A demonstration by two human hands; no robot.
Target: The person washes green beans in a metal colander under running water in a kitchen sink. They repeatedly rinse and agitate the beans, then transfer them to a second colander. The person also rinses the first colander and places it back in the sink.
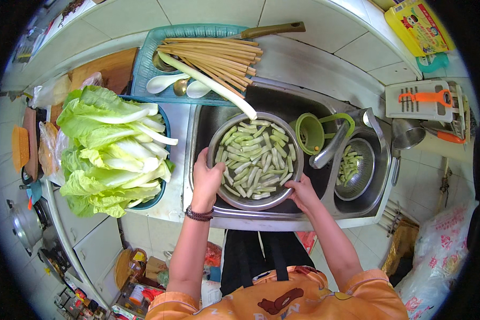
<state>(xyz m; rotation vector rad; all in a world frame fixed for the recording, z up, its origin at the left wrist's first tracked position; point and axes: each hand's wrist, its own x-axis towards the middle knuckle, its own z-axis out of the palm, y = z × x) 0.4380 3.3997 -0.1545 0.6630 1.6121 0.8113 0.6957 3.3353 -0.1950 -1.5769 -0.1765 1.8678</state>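
Both of my hands grip the rim of a round stainless steel basin (299, 176) above the larger bowl of the sink (260, 94). My left hand (208, 174) has its thumb over the rim at the left. On the lower right side, my right hand (303, 192) clasps the same rim. Cut green bean pieces (256, 156) fill the basin, seemingly in water. A perforated steel colander (364, 172) with more bean pieces (347, 166) sits in the smaller sink bowl. Just beyond the basin, a long white scallion stalk (224, 90) slants down to its far rim.
Leafy lettuce or cabbage (116, 160) overflows a blue tub (166, 124) at the left. Chopsticks (220, 52) and spoons (166, 82) lie on a teal plastic rack (144, 68). The faucet (332, 148) and a green strainer cup (310, 132) crowd the basin's right side.
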